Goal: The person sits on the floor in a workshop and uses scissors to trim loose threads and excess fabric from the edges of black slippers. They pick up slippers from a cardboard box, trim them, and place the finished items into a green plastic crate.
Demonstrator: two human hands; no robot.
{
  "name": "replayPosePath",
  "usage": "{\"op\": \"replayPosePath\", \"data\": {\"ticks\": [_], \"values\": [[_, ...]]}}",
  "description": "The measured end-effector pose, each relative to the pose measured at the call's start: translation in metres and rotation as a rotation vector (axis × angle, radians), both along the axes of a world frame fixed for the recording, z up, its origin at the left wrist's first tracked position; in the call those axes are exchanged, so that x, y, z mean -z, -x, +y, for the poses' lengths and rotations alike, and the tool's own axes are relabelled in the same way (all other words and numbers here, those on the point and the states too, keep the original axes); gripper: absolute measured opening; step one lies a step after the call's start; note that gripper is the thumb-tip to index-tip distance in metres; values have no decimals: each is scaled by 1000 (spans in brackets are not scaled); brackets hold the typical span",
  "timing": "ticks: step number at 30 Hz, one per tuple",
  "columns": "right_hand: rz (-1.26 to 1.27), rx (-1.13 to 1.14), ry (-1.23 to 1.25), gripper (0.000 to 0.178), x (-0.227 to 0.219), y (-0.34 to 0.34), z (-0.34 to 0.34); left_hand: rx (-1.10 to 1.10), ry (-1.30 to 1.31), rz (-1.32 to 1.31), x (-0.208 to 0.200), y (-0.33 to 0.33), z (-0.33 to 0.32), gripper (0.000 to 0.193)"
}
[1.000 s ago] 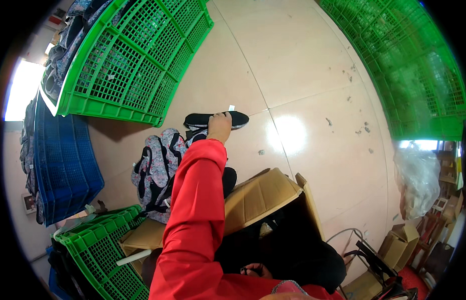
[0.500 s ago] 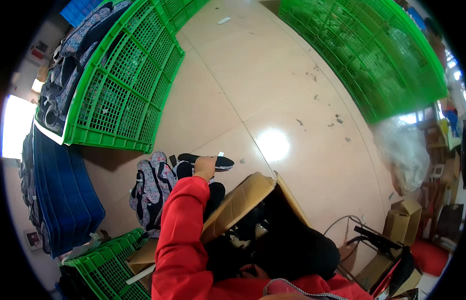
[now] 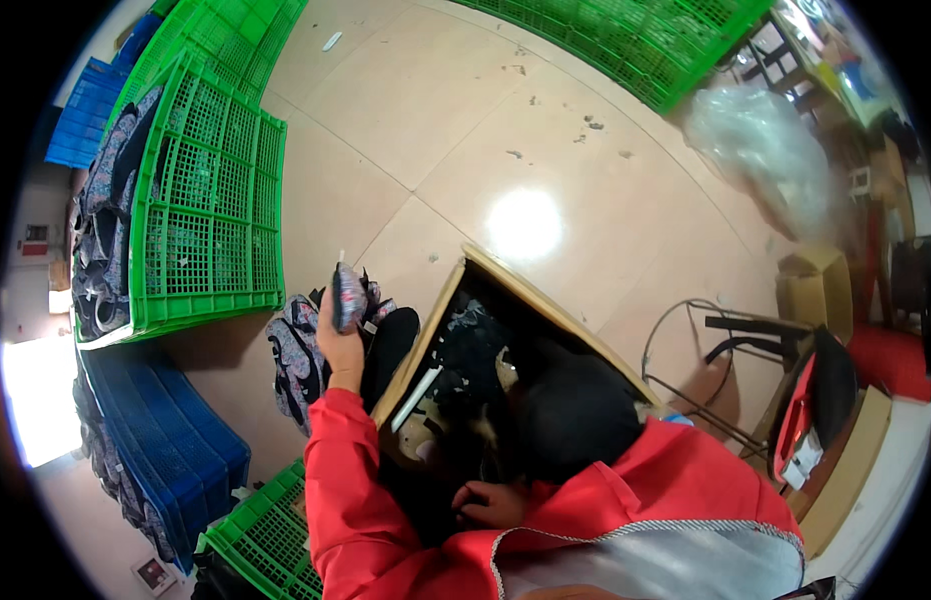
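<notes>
My left hand point(image 3: 342, 338) is closed around a small padded floral fabric piece point(image 3: 350, 296) with a black side, held on end. A white tag sticks up from its top. Beneath and beside that hand, more floral and black padded pieces point(image 3: 297, 345) lie in a pile on the floor. Close to my body, my right hand point(image 3: 492, 503) has its fingers curled; whether anything is in them is hidden. An open cardboard box point(image 3: 417, 352) stands between my dark-clad knees. Inside it are black scraps, a white strip point(image 3: 416, 399) and a tan piece point(image 3: 415, 437).
Green mesh crates point(image 3: 210, 240) stand at left, one filled with floral padded pieces. Blue crates point(image 3: 160, 415) and another green crate point(image 3: 270, 535) are nearer. At right are a clear plastic bag point(image 3: 755, 140), a metal-framed chair point(image 3: 820, 400) and a small cardboard box point(image 3: 815, 290).
My left hand has raised the floral piece from the pile and turned it from lying flat to upright. The whole view has swung, showing more of the box's inside and my right hand.
</notes>
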State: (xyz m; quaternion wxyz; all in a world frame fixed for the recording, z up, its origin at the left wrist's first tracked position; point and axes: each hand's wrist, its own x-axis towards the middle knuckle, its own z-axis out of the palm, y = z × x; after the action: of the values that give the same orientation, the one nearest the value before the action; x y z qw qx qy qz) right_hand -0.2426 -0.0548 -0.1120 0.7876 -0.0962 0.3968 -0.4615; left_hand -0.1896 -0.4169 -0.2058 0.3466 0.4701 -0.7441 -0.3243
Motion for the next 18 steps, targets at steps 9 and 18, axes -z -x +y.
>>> {"op": "replayPosePath", "data": {"ticks": [9,18], "values": [[191,-138,227,13,-8,-15,20,-302,-526,272,-115,-113,61,27],[250,-78,150,14,23,-8,25,-366,-539,712,-251,-181,232,42]]}}
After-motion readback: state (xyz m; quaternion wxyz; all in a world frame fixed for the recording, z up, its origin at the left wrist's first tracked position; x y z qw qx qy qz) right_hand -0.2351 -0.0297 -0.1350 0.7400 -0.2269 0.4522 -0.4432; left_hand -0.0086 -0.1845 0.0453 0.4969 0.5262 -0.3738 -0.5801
